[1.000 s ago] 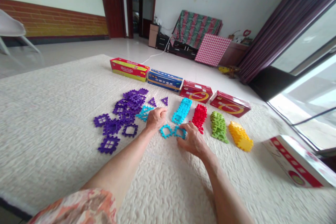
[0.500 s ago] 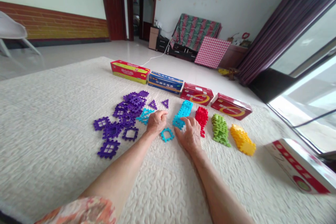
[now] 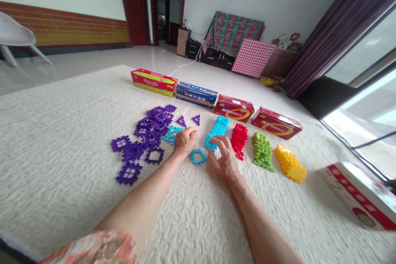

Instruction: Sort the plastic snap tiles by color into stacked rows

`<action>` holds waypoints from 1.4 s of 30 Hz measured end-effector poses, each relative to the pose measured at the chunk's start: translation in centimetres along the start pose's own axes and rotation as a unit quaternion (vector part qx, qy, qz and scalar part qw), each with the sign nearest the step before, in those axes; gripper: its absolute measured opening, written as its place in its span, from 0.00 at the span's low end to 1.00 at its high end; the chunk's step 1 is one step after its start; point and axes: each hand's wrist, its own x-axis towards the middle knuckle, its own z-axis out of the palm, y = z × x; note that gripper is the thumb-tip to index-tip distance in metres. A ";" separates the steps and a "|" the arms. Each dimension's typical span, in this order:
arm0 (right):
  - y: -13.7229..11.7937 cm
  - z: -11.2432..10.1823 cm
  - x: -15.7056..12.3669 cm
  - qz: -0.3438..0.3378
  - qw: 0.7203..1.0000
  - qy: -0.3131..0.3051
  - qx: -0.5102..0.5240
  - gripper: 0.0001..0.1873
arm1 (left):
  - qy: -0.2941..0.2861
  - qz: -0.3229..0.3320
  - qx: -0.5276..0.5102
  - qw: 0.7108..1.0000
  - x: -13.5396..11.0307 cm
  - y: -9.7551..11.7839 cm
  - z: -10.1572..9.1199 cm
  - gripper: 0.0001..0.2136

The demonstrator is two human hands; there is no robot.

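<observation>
My left hand [image 3: 185, 142] is closed in a loose fist, resting between light blue openwork pieces [image 3: 172, 135] and a single light blue square frame [image 3: 198, 156]; whatever may be inside the fist is hidden. My right hand [image 3: 225, 161] has thumb and forefinger apart, held over the near end of a leaning row of light blue interlocking plastic tiles [image 3: 220, 127]. Whether its fingertips touch the row I cannot tell. To the left of my hands lies a loose heap of purple tiles [image 3: 159, 119], with two purple triangles [image 3: 196, 120] set apart from it.
Rows of red tiles [image 3: 239, 140], green tiles [image 3: 262, 152] and yellow tiles [image 3: 290, 163] lie to the right. Behind stand a red-yellow box [image 3: 154, 82], a blue box [image 3: 196, 95] and two dark red boxes [image 3: 276, 123]. A white-red carton [image 3: 355, 198] sits at far right.
My right hand has drawn slightly back from the light blue row, and its thumb and forefinger stand wider apart. My left hand stays almost in place. The view has shifted slightly.
</observation>
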 end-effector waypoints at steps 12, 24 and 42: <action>-2.2 -0.6 0.6 -0.104 0.974 -0.201 0.015 0.31 | -0.001 -0.032 -0.014 0.999 0.1 0.1 -0.2 0.12; -1.3 -0.6 0.4 -0.070 0.988 -0.124 -0.067 0.24 | -0.008 -0.034 -0.023 0.999 0.0 0.3 -0.4 0.14; -0.1 -0.4 0.1 0.021 0.982 -0.027 -0.184 0.26 | -0.006 -0.037 -0.025 0.999 0.0 0.4 -0.4 0.14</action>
